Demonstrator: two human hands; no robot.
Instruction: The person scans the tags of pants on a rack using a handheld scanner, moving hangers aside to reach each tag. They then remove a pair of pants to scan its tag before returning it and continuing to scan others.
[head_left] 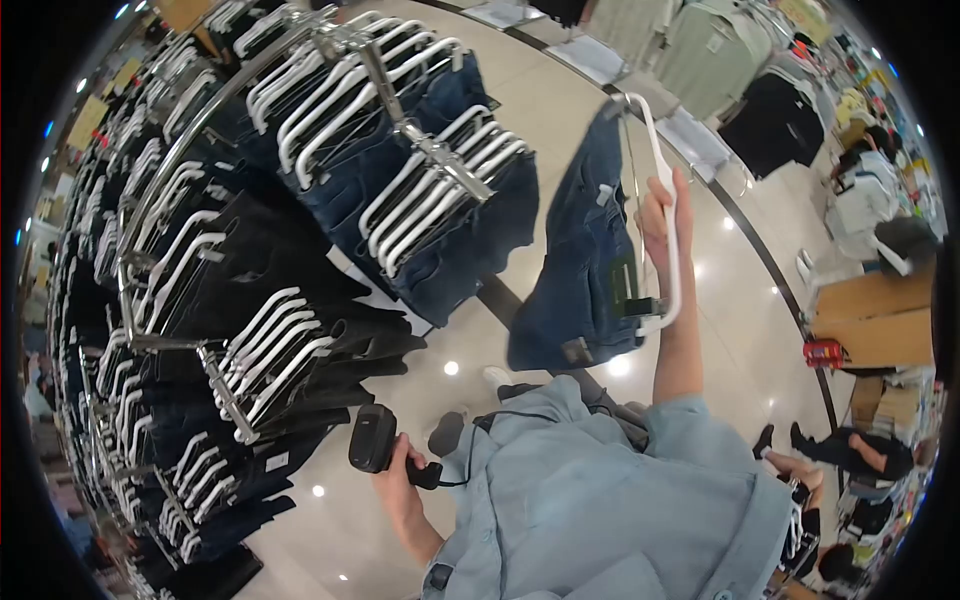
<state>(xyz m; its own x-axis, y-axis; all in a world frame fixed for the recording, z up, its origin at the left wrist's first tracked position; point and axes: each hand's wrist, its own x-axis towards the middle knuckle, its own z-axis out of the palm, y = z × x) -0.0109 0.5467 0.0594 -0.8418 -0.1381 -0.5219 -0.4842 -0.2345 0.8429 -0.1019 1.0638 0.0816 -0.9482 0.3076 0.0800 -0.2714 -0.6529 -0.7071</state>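
My left hand [402, 478] is closed around the grip of a black handheld scanner [373, 438], held low to the left of my body. A thin dark cord runs from near its grip toward my shirt. On the right, my raised right hand [664, 215] is wrapped around the bar of a white hanger [673, 262]. Dark blue jeans [578, 255] hang from that hanger by clips, with a dark green tag [625, 280] at the waistband. The jeans are off the rack and apart from it.
A chrome rack [385, 85] at the left carries blue jeans on white hangers. Black trousers [255, 250] hang on lower arms nearer me. Light tops [705, 60] hang beyond the aisle. Wooden boxes [870, 320] stand right, and a person [860, 452] is at lower right.
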